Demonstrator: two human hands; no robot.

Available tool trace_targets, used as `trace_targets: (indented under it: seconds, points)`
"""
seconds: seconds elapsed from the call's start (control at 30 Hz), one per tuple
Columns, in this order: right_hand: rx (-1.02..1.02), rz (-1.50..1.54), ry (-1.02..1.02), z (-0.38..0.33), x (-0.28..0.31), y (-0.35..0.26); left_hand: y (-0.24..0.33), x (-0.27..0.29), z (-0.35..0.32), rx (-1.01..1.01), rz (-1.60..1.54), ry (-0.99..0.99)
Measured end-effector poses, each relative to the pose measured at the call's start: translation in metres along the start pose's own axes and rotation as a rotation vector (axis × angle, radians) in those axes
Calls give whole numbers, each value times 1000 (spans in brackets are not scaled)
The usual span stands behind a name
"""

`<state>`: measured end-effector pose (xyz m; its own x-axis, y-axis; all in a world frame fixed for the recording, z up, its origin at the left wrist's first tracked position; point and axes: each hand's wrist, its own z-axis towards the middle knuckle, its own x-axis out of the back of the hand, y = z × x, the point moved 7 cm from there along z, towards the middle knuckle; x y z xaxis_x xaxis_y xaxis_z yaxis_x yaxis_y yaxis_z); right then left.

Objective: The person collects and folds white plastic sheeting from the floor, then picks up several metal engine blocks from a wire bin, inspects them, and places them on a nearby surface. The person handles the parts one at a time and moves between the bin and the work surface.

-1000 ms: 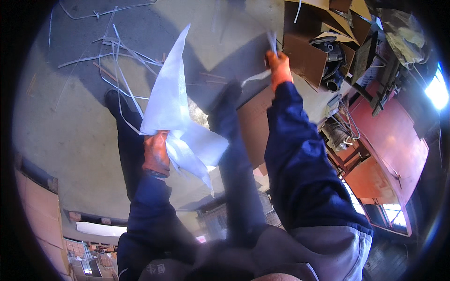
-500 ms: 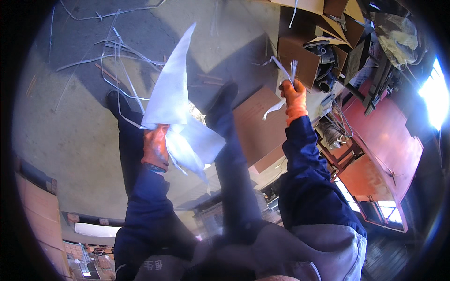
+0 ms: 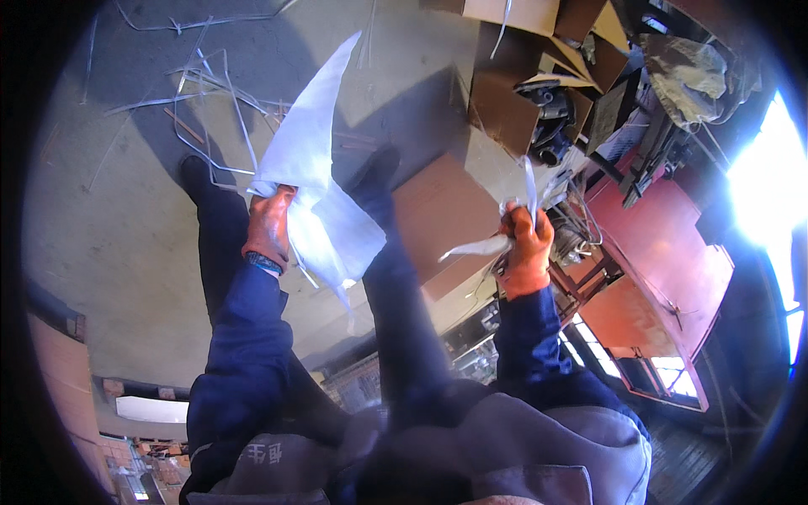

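The white sheet (image 3: 307, 139) was gripped in its gathered middle by the left hand (image 3: 268, 225), which was covered by an orange glove; it was held up over the floor (image 3: 126, 244), with one long pointed flap spread beyond the fist and looser folds spread to its right, the right trouser leg (image 3: 404, 311) being partly overlapped in view; a white strip (image 3: 476, 247) was clenched in the right hand, also orange-gloved (image 3: 528, 248), with one end left sticking out to the left and another piece pointed upward; whether these were one strip or several could not be told; the two hands were held well apart; pale straps (image 3: 240, 126) were strewn on the floor past the left shoe (image 3: 193, 172); a brown cardboard sheet (image 3: 442, 215) was seen between the right leg and the right hand; a dark metal part (image 3: 551, 122) was seen among opened cartons (image 3: 503, 101).
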<state>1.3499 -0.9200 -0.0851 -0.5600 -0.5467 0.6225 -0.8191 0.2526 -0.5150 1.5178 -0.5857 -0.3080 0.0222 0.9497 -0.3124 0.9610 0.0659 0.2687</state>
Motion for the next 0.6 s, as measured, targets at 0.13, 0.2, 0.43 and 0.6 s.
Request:
trace_targets:
  seconds: [0.13,0.2,0.43,0.6]
  points:
    - [-7,-23,163,-83,49,-71,9,-9,3,-4,178,-118]
    - [45,111,287,-101,66,-111,16,-17,1,-72,104,-221]
    - [105,538,-169,-117,-35,-181,18,-10,-15,-261,247,-340]
    - [-24,-544,-249,-85,-211,-55,-4,3,-32,0,118,-352]
